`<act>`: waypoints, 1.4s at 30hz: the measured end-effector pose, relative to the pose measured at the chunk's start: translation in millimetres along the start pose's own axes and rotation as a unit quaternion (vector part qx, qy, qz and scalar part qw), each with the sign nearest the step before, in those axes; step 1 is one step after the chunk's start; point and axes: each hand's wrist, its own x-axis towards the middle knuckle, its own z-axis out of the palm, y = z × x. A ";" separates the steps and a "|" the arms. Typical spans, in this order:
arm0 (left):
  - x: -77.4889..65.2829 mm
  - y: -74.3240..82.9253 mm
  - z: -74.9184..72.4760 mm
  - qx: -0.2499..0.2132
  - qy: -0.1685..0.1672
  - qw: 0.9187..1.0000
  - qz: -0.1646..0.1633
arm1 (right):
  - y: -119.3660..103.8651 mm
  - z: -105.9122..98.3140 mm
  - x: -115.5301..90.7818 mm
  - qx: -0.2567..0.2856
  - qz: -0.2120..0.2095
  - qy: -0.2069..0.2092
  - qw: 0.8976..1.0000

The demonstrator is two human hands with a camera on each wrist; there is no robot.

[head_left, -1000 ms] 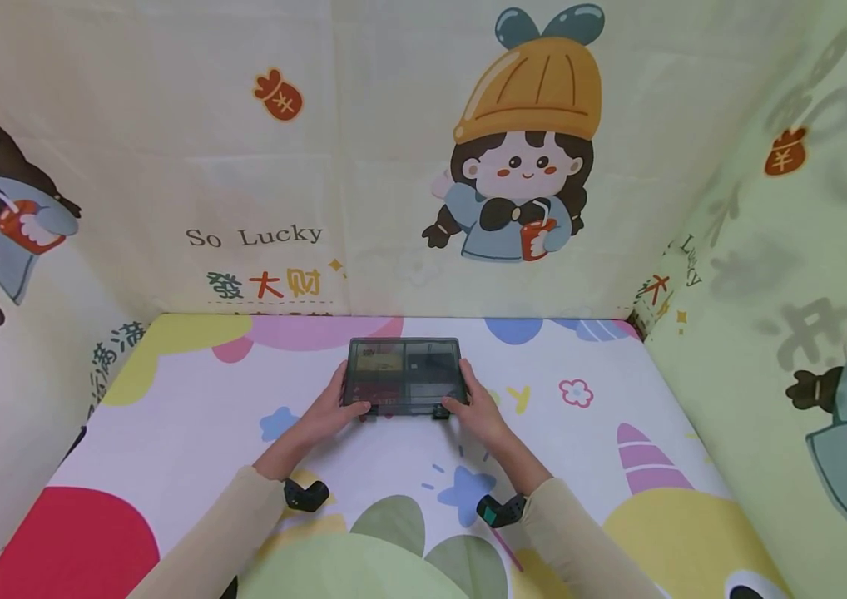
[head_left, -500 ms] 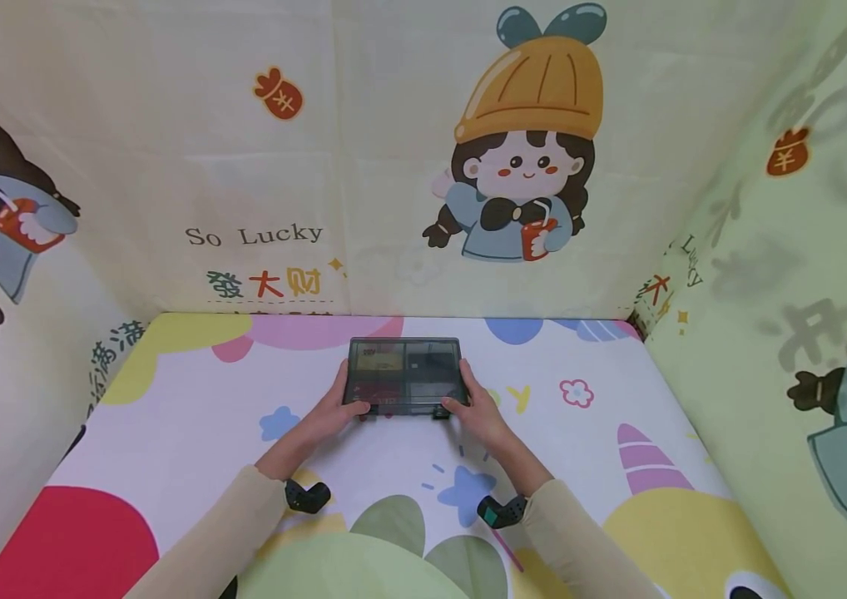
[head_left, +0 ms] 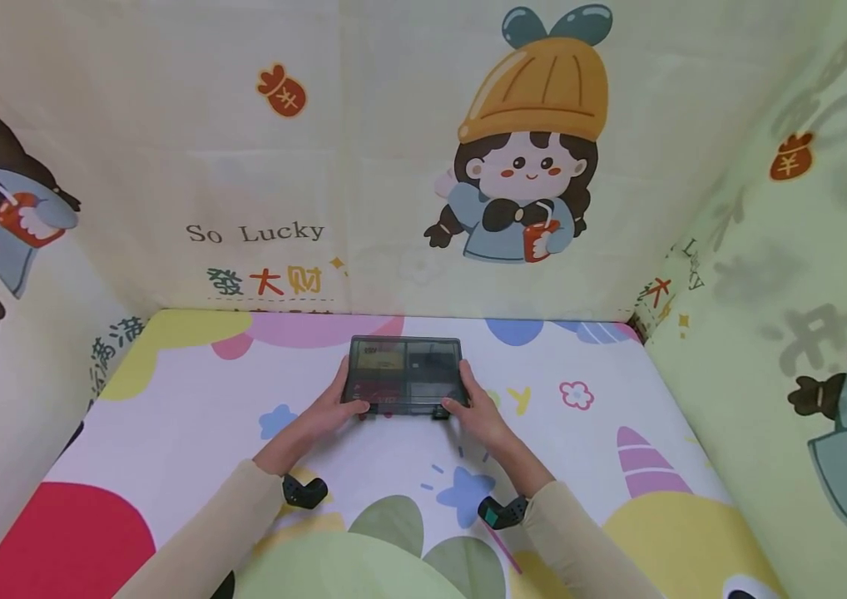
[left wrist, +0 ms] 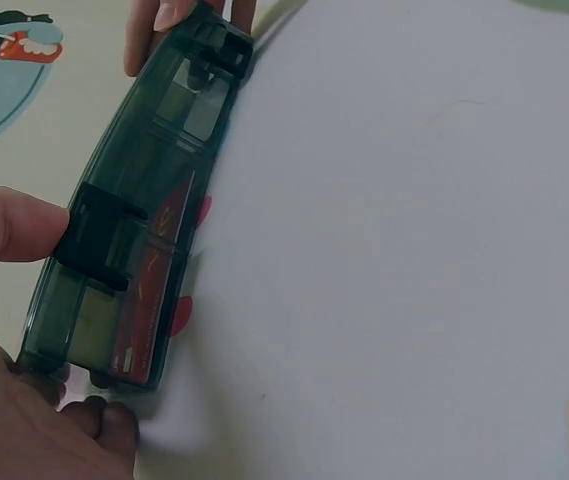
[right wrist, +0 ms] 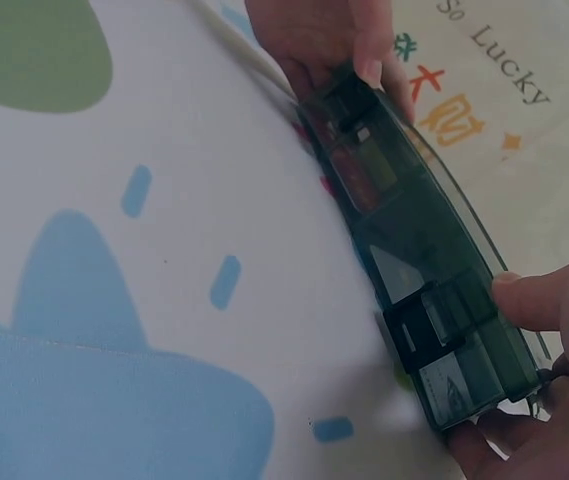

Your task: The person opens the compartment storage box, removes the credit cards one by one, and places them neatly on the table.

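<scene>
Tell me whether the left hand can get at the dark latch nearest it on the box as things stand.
Probably yes: the left hand grips that end of the box, and its thumb is right at the dark latch, with nothing visible between them.

Back wall cloth (head_left: 386, 191): there stands "So Lucky" (head_left: 255, 234) in dark letters, and below it "發大财" (head_left: 264, 281) in three colours; one more line under this is cut at the table, so it is not readable.
Red money bag (head_left: 282, 90), same cloth: it carries a yellow sign like "¥".
Right wall cloth (head_left: 738, 366): another money bag (head_left: 791, 156) shows "¥"; near the corner is a red "大" (head_left: 659, 289).
Left wall cloth (head_left: 27, 374): "满满" (head_left: 120, 337) is written slantwise.
Divided storage box (head_left: 404, 408): print on its contents is too small for reading.
</scene>
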 end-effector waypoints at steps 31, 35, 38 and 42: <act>1.5 -0.1 13.1 0.024 0.045 0.998 -0.031 | 3.9 2.3 3.6 0.022 0.001 -0.013 1.000; 0.1 -7.7 15.8 0.071 0.060 0.996 -0.006 | 4.6 1.9 4.2 0.027 0.002 -0.016 1.000; 0.5 -7.2 14.6 0.026 0.046 0.999 -0.006 | 5.1 1.8 5.3 0.020 -0.001 -0.016 1.000; 2.4 -2.9 10.7 0.002 0.032 0.999 -0.015 | 4.5 1.4 6.1 0.020 -0.002 -0.013 1.000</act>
